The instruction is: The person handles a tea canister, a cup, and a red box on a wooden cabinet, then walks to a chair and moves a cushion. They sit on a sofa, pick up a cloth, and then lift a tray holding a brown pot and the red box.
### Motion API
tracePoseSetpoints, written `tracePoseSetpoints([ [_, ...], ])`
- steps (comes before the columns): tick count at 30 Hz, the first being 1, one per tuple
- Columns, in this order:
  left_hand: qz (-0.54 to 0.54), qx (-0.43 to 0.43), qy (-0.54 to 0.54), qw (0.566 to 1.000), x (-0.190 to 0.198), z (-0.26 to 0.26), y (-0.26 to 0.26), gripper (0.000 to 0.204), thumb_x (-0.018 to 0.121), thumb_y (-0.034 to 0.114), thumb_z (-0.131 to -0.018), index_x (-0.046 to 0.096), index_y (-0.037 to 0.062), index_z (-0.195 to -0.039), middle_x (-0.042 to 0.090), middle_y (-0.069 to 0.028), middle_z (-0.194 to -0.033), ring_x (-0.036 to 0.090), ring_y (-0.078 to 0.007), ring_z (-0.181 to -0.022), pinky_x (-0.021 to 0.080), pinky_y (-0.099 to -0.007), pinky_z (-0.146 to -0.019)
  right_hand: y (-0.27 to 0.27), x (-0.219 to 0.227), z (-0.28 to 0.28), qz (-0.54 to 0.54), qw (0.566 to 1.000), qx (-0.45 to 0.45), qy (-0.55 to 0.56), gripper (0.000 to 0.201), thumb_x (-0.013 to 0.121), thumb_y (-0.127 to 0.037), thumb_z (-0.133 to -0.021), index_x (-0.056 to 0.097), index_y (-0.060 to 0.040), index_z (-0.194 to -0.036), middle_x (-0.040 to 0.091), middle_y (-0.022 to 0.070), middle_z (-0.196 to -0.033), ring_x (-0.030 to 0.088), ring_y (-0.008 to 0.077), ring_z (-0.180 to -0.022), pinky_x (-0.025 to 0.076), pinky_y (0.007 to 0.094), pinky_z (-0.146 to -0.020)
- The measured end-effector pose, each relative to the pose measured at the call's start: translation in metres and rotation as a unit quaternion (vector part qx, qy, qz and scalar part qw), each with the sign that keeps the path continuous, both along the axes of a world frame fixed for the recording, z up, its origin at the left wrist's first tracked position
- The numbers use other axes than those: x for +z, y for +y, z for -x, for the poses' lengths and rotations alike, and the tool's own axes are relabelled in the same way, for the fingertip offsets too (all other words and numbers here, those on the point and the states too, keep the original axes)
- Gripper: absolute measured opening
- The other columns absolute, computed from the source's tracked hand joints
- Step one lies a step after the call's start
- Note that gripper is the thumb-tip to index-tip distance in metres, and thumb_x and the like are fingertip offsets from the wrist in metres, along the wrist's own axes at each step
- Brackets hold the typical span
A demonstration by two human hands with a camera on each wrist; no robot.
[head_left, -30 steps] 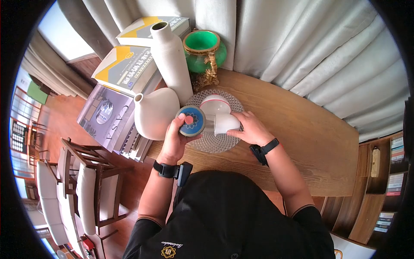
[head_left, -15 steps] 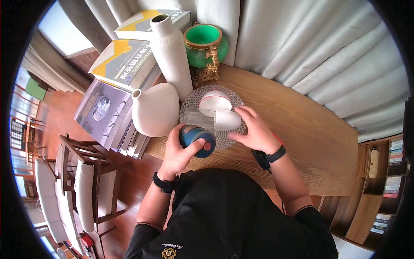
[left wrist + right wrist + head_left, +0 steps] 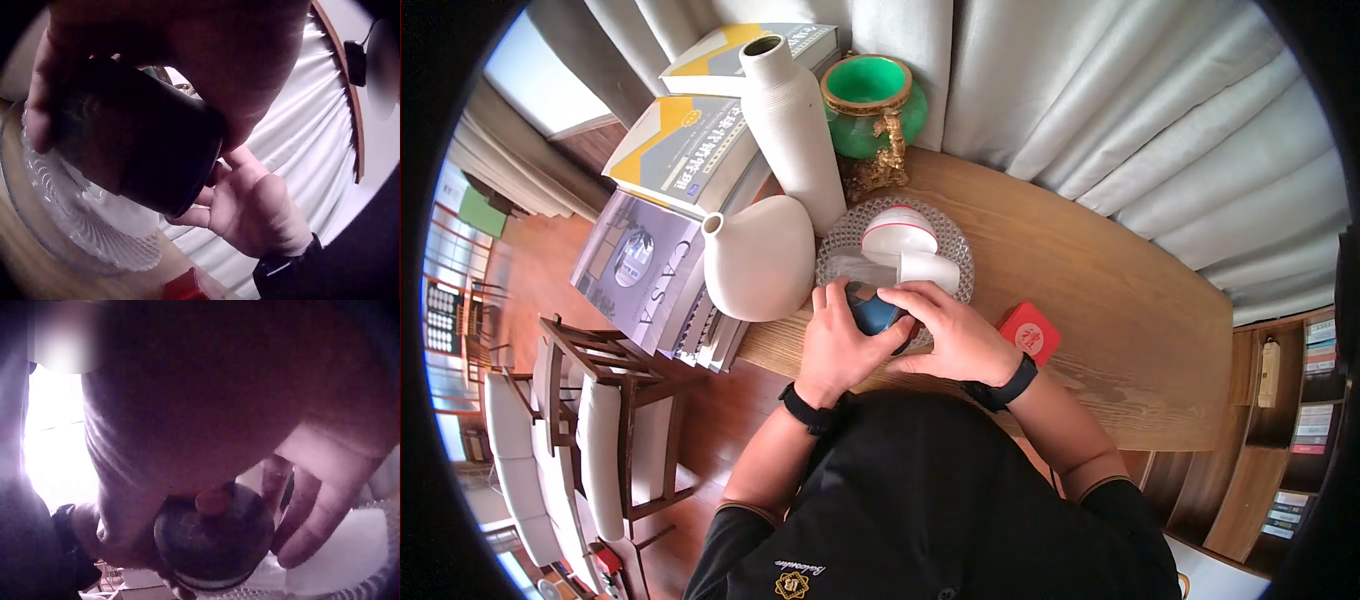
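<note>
Over the near edge of the glass plate (image 3: pixel 948 240), the left hand (image 3: pixel 840 345) grips a blue round jar (image 3: pixel 872 312), fingers curled round its body. The right hand (image 3: pixel 950 335) meets it from the other side, fingers loosely spread, fingertips at the jar's lidded end; whether it truly grips is unclear. On the plate, just behind the jar, lie white cups (image 3: pixel 905 245). A red box (image 3: pixel 1028 333) sits on the wooden table (image 3: pixel 1100 300) right of the plate; a white vase (image 3: pixel 758 257) stands left of it.
</note>
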State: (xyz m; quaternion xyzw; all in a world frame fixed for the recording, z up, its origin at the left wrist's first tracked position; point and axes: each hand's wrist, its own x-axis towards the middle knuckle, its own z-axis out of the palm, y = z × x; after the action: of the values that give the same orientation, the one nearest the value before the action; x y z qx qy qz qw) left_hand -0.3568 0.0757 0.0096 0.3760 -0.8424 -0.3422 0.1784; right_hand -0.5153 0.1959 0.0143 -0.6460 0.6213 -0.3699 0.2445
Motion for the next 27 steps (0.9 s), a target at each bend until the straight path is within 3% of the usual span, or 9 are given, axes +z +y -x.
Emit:
tracePoseSetpoints([
  [5,0.032,-0.01,-0.002,0.999,-0.008,0.002,0.003,0.099,0.087,0.052,-0.067,0.043,-0.0107,-0.13,0.055,-0.0295,-0.116,0.065,-0.0447,-0.099,0.057,-0.0487,-0.081,-0.002,-0.008,-0.002,0.001,1.0,-0.03,-0.003,0.078,0.087,-0.025,-0.072,0.05,-0.0096,-0.139,0.053,0.0158,-0.132,0.06,0.036,-0.117,0.052,0.043,-0.098],
  [14,0.044,-0.016,-0.07,0.996,-0.009,0.008,0.005,0.102,0.083,0.06,-0.068,0.043,-0.0117,-0.129,0.055,-0.0304,-0.115,0.067,-0.0452,-0.095,0.058,-0.0491,-0.078,-0.002,-0.026,0.001,0.02,0.999,-0.039,-0.011,0.077,0.088,-0.023,-0.069,0.052,-0.0077,-0.134,0.058,0.0165,-0.124,0.061,0.0354,-0.115,0.052,0.0428,-0.097],
  [27,0.079,-0.032,-0.084,0.993,-0.011,0.012,0.009,0.096,0.082,0.056,-0.07,0.044,-0.0137,-0.124,0.055,-0.0307,-0.112,0.067,-0.0444,-0.09,0.059,-0.0481,-0.074,-0.001,-0.048,0.014,0.024,0.998,-0.022,-0.053,0.079,0.091,-0.02,-0.067,0.052,-0.0095,-0.135,0.058,0.0145,-0.126,0.059,0.035,-0.119,0.051,0.0428,-0.099],
])
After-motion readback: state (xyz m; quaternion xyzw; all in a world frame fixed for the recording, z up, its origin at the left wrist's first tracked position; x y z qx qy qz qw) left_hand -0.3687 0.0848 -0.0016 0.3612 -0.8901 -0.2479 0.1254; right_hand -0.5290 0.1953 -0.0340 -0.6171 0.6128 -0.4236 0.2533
